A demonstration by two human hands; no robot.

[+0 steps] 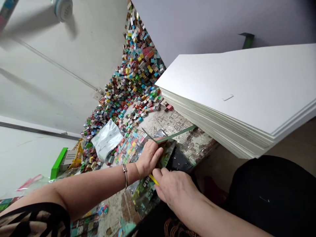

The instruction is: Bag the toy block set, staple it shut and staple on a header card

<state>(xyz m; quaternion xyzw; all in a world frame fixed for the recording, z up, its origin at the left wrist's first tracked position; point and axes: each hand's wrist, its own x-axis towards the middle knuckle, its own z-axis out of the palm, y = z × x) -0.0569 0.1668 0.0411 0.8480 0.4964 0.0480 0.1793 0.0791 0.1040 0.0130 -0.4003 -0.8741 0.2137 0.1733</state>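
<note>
My left hand lies with its fingers pressed together on a long green strip and the printed sheet under it. Close below it, my right hand is closed round a yellow tool, of which only a short part shows. A dark green printed package lies beneath both hands at the table's edge. Beside my left wrist is a patch of small patterned blocks laid flat in rows. The tips of some fingers of both hands are hidden.
A big heap of small coloured blocks runs along the wall. A silvery bag lies on its near side. At the right, a thick stack of white sheets overhangs the worn table. A green and yellow object stands left.
</note>
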